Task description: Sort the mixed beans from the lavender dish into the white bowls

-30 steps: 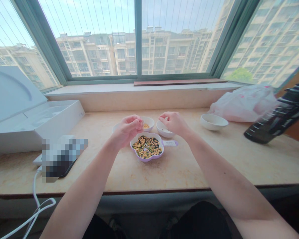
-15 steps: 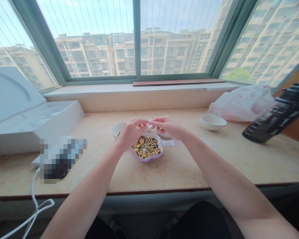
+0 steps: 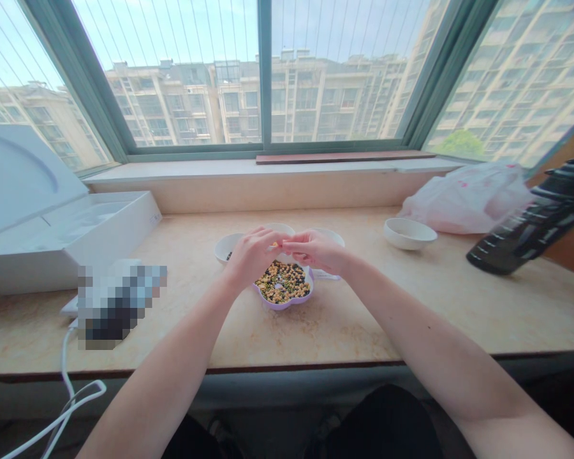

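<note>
My left hand [image 3: 252,256] and my right hand [image 3: 319,251] meet at the fingertips above the far rim of a purple flower-shaped dish [image 3: 282,306]. Both are closed in a pinch; anything between the fingers is too small to make out. Mixed beans [image 3: 283,282], black, green and tan, fill the dish. Behind my hands stand three white bowls: a left bowl [image 3: 224,247] with some dark beans, a middle bowl [image 3: 278,227] and a right bowl [image 3: 333,236]. My hands partly cover all three. A label strip [image 3: 326,276] sticks out from the dish's right side.
Another white bowl [image 3: 410,234] stands to the right, near a plastic bag [image 3: 463,197] and a leaning black bottle [image 3: 526,223]. On the left are an open white box [image 3: 110,223], a blurred-out item [image 3: 119,306] and a white cable [image 3: 64,363]. Windows rise behind the counter [image 3: 316,338].
My right hand has shifted left and slightly down, its fingertips now against those of my left hand. More of the right bowl's rim shows behind it. The dish stays put.
</note>
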`<state>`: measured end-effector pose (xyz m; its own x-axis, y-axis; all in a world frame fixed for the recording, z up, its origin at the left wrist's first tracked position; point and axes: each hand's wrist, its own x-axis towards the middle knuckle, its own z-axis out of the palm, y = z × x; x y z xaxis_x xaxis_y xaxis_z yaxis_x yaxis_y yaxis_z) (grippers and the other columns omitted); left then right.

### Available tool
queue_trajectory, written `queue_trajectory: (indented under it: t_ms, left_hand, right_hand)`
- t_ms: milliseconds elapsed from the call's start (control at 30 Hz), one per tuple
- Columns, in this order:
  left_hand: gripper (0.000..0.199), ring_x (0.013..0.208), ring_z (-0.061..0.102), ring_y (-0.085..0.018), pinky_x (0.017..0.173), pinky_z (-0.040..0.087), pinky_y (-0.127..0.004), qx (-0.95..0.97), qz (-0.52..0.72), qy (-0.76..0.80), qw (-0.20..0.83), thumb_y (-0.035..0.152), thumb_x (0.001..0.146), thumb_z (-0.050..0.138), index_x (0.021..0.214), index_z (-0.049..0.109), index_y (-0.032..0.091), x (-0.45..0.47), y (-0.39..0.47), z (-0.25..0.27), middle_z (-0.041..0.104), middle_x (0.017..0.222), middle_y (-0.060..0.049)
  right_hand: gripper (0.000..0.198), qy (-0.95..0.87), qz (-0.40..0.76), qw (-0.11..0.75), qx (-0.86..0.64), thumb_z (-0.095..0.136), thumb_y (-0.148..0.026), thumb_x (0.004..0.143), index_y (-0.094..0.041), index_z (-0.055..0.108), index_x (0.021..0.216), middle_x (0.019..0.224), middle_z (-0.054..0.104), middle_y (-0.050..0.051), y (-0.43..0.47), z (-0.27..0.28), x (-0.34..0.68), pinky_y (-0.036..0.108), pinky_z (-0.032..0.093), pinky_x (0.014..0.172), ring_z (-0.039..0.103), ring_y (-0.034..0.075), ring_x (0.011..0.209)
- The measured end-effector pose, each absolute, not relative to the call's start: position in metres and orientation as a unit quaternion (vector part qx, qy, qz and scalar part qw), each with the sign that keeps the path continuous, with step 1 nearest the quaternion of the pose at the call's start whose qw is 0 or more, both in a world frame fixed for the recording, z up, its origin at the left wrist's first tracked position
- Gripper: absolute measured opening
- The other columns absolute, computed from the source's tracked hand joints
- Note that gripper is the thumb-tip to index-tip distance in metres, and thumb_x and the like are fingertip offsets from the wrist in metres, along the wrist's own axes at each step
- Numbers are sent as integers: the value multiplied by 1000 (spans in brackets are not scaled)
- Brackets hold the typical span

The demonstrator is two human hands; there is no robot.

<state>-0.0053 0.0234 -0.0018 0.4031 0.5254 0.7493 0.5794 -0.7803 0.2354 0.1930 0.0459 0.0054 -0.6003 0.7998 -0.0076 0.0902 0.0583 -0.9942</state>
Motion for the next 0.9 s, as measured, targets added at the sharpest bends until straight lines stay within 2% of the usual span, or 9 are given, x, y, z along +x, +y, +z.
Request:
queue_trajectory:
  t_ms: [167, 333, 500, 600, 667, 767, 900]
  left_hand:
    - [7, 83, 66, -16, 80, 50, -29, -858, -392, -332, 32, 16, 89, 70, 89, 75, 21, -8, 26, -4, 73, 90, -2]
    - [7, 79, 66, -14, 76, 49, -27, -859, -368, -355, 11, 15, 88, 70, 85, 74, 20, -7, 25, -3, 71, 90, -1]
    - [13, 79, 65, -14, 76, 49, -29, -849, -350, -396, -25, 25, 94, 64, 101, 74, 23, -5, 20, 1, 71, 98, -2]
    - [20, 80, 66, -15, 79, 50, -30, -839, -328, -430, -63, 31, 95, 62, 110, 73, 23, -6, 19, 3, 72, 102, -3]
    - [20, 81, 66, -17, 79, 51, -31, -845, -277, -449, -83, 29, 93, 62, 108, 74, 22, -8, 19, 2, 73, 100, -4]
    - [17, 84, 67, -19, 80, 51, -31, -868, -182, -453, -88, 24, 91, 61, 97, 77, 22, -9, 22, -1, 75, 96, -3]
    - [23, 93, 68, -21, 84, 50, -31, -882, -119, -452, -58, 15, 89, 56, 94, 78, 22, -8, 23, -2, 76, 99, -4]
  right_hand:
    - [32, -698, 545, 286, -366, 75, -47, 76, -16, 68, 71, 58, 46, -4, 44, 6, 192, 24, 25, 50, 35, 8, 53]
    - [27, -719, 495, 289, -394, 69, -43, 76, -17, 65, 68, 55, 49, -4, 38, 10, 188, 24, 29, 50, 40, 9, 53]
    - [22, -723, 442, 300, -438, 63, -37, 78, -17, 65, 69, 55, 51, -4, 37, 13, 187, 25, 32, 52, 43, 10, 52]
    - [17, -739, 324, 330, -489, 58, -30, 82, -17, 70, 77, 66, 63, -1, 47, 13, 196, 25, 38, 60, 53, 12, 61]
    - [20, -748, 210, 348, -525, 54, -26, 84, -16, 70, 76, 73, 68, 3, 56, 13, 205, 26, 40, 66, 58, 14, 69]
    - [24, -723, 84, 308, -613, 51, -26, 88, -16, 72, 83, 80, 73, 7, 67, 15, 220, 27, 41, 66, 63, 18, 74]
    - [27, -710, 19, 214, -670, 51, -27, 90, -17, 76, 94, 98, 77, 12, 74, 18, 236, 29, 46, 73, 69, 24, 90]
